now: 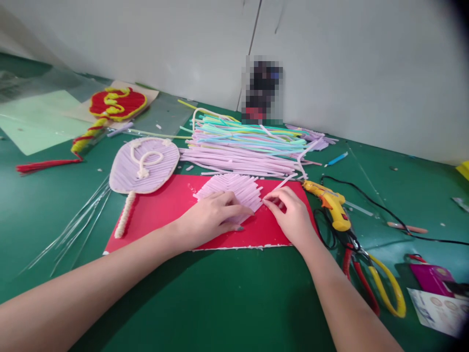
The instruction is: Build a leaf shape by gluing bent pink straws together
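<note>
My left hand [210,215] lies over a leaf-like panel of lilac pipe cleaners [230,185], fingers stretched out and thumb apart, covering its lower left part. The panel's strips slant in a V pattern on a red board [157,210]. At the panel's right edge, my right hand [289,210] pinches what looks like the end of a lilac pipe cleaner; the fingertips hide most of it. Another lilac strip [287,181] slants up behind this hand. To the left, a finished lilac fan [154,168] with a cream rim and twisted handle overlaps the board.
Bundled pipe cleaners [242,146] lie behind the board. To the right are a yellow glue gun [331,205] with its black cord, pliers and yellow-handled scissors [388,288], and a blue pen [336,159]. A red and yellow fan [117,103] and clear strands [78,220] lie left.
</note>
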### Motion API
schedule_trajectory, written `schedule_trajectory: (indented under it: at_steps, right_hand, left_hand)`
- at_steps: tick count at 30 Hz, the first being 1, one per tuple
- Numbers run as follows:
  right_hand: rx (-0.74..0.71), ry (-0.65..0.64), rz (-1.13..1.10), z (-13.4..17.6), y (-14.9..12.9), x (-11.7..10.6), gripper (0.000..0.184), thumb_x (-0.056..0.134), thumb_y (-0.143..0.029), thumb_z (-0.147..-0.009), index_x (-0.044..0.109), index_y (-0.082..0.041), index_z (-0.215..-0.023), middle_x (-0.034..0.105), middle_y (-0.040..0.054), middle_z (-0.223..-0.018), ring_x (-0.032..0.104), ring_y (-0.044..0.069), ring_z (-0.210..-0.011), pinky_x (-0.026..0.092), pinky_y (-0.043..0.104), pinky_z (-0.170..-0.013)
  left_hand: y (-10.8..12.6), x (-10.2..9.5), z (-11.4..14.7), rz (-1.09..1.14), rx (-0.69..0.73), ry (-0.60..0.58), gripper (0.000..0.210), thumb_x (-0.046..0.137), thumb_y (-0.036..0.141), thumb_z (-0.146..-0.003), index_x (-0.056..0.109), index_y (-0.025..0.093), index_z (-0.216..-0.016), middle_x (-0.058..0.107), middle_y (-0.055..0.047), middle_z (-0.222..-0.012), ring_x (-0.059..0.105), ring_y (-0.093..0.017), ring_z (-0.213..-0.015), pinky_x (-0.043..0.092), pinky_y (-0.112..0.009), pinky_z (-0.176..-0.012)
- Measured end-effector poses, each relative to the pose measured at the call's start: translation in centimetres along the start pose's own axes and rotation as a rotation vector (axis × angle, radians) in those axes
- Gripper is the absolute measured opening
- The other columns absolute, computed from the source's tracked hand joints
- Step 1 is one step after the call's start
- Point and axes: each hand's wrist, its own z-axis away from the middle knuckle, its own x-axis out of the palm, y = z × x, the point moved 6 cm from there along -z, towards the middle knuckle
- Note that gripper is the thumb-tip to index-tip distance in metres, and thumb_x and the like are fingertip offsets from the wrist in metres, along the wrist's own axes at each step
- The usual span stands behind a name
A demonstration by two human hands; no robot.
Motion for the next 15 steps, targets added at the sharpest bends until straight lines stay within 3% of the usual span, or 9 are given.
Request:
schedule_trajectory:
  at_steps: [7,11,15]
  right_hand:
    - [0.007,-0.034,-0.007,0.0,-0.7,-0.2,0.003,0.055,-0.021,-0.085,0.058,-0.021,-0.086,0.056,0.0034,-0.085,0.057,0.017,-0.076,0.049,0.03,-0.069]
    - [-0.009,-0.108,0.037,0.3,-1.1,0.0,0.02,0.062,-0.026,-0.079,0.057,-0.022,-0.098,0.056,0.0058,-0.096,0.056,0.022,-0.094,0.049,0.035,-0.078]
    - [-0.009,-0.136,0.056,0.4,-0.9,0.2,0.028,0.066,-0.029,-0.076,0.055,-0.023,-0.1,0.055,0.0063,-0.101,0.054,0.023,-0.099,0.049,0.038,-0.082]
  left_hand:
    - [-0.1,-0.1,-0.1,0.012,-0.021,-0.018,0.03,0.058,0.028,-0.087,0.058,0.024,-0.117,0.057,-0.004,-0.1,0.055,-0.018,-0.093,0.044,-0.029,-0.08]
    - [-0.1,-0.3,-0.3,0.012,-0.055,-0.028,0.032,0.059,0.029,-0.086,0.056,0.021,-0.117,0.059,-0.005,-0.101,0.056,-0.019,-0.095,0.044,-0.029,-0.08]
    - [-0.1,-0.3,-0.2,0.022,-0.062,-0.027,0.033,0.059,0.029,-0.086,0.055,0.021,-0.118,0.059,-0.004,-0.102,0.057,-0.019,-0.095,0.045,-0.03,-0.081]
